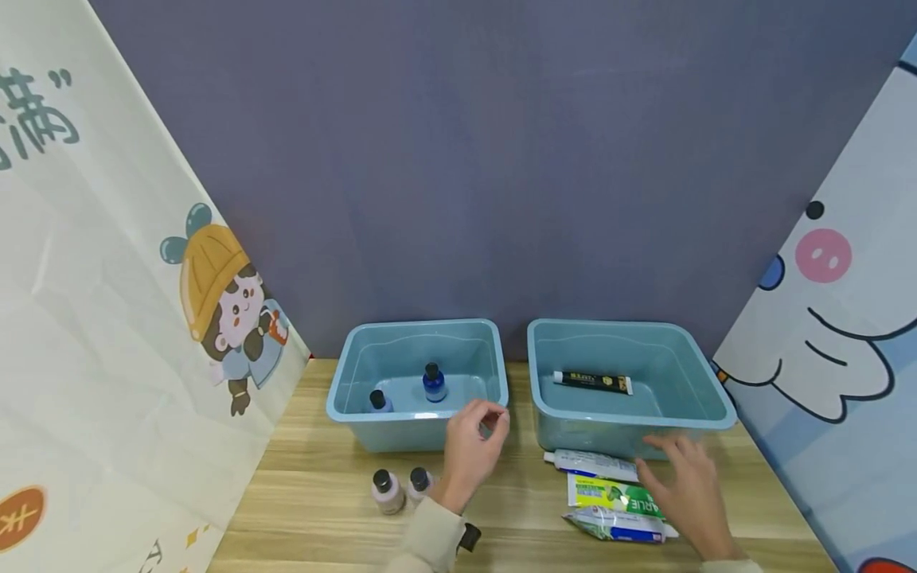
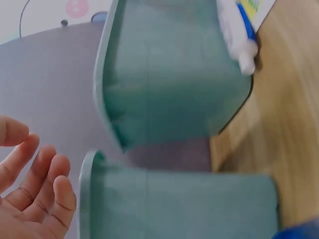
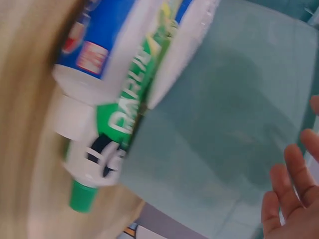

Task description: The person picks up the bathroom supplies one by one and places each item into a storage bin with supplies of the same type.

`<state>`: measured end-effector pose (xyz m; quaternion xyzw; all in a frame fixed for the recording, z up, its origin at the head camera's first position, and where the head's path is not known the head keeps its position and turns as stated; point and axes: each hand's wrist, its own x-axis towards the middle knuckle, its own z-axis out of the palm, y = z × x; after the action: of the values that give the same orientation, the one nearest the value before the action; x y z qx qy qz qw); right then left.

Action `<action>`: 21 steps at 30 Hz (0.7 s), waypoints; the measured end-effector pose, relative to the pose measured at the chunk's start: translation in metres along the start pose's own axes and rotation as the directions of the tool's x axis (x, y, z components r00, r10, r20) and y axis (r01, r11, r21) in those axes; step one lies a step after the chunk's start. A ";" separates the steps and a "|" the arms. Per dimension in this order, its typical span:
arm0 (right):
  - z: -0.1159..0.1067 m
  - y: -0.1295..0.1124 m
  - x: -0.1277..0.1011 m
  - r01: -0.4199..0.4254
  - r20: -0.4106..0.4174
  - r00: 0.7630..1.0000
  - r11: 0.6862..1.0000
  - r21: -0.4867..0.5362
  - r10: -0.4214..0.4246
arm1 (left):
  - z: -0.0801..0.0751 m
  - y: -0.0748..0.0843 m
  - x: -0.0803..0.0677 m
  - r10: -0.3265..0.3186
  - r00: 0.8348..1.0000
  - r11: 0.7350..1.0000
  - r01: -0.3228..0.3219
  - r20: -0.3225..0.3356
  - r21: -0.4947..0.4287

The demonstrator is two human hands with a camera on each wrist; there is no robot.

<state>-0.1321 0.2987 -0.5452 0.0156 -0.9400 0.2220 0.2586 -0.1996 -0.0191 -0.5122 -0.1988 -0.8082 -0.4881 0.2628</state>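
On the pale wooden tabletop (image 1: 322,493), before two teal plastic bins (image 1: 419,380): left hand (image 1: 473,450) empty, fingers loosely curled at the left bin's front rim; right hand (image 1: 684,485) empty, fingers spread, over green-and-white toothpaste tube (image 1: 612,495) beside the right bin.

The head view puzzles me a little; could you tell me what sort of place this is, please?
Probably a staged sorting booth rather than a home: cartoon banners flank a plain purple backdrop, and a wooden table carries two blue bins, small bottles and toothpaste tubes.
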 end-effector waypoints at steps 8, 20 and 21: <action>0.014 0.008 -0.018 0.004 0.167 0.986 1.000 -0.018 -0.001 | 0.028 0.003 -0.010 -0.120 0.982 0.983 0.138 0.148 -0.118; 0.022 0.015 -0.038 -0.102 0.527 0.840 0.992 -0.077 0.127 | 0.065 0.002 -0.009 -0.417 0.848 0.823 0.505 0.326 -0.260; 0.023 0.016 -0.040 -0.107 0.539 0.831 0.990 -0.086 0.137 | 0.068 0.003 -0.009 -0.437 0.834 0.799 0.532 0.336 -0.282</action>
<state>-0.1110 0.3000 -0.5886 0.0110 -0.9792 0.1998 -0.0331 -0.2065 0.0419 -0.5419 -0.0898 -0.7537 -0.6507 -0.0191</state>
